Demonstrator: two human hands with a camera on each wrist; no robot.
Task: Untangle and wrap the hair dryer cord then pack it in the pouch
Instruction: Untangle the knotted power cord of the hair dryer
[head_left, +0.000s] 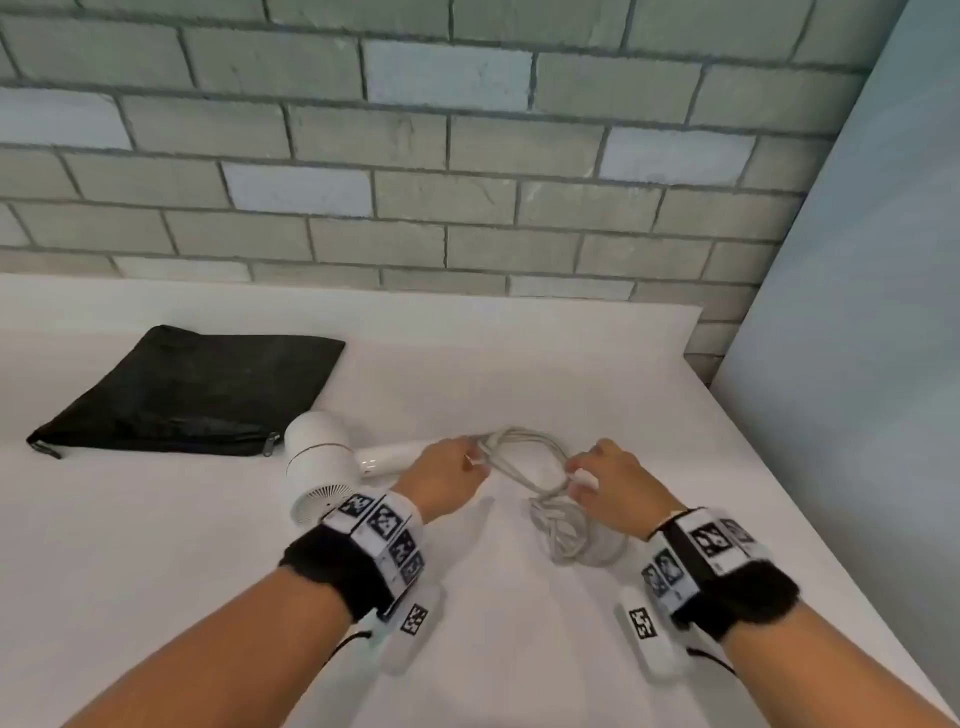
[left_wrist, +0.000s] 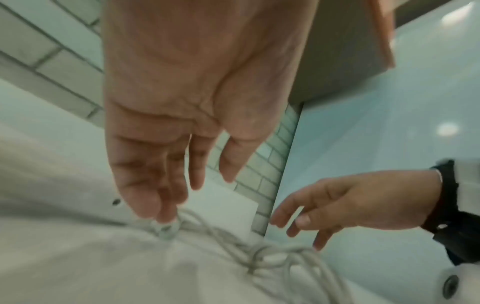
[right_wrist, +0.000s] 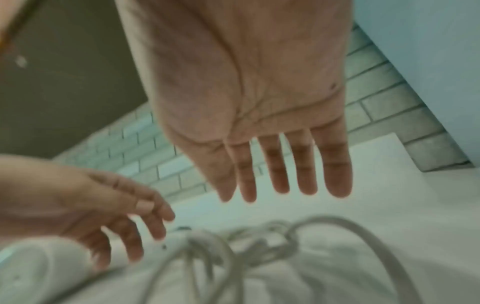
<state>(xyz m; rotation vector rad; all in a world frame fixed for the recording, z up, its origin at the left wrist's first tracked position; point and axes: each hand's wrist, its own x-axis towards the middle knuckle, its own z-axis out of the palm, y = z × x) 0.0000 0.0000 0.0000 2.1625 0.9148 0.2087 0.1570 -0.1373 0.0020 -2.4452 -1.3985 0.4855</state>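
Dryer lies on the desk, pouch just behind-left of it. Right of dryer: left hand, fingers straight, touching the tangled cord; farther right, right hand, fingers spread over cord, holding nothing.

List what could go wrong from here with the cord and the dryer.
1. The cord lies in knotted, crossing loops between the left hand and the right hand; pulling the wrong strand may tighten the tangle.
2. The cord runs from the handle of the hair dryer, which lies loose on the table; a hard tug could drag it.
3. The pouch looks flat and zipped, so packing may need a free hand first.
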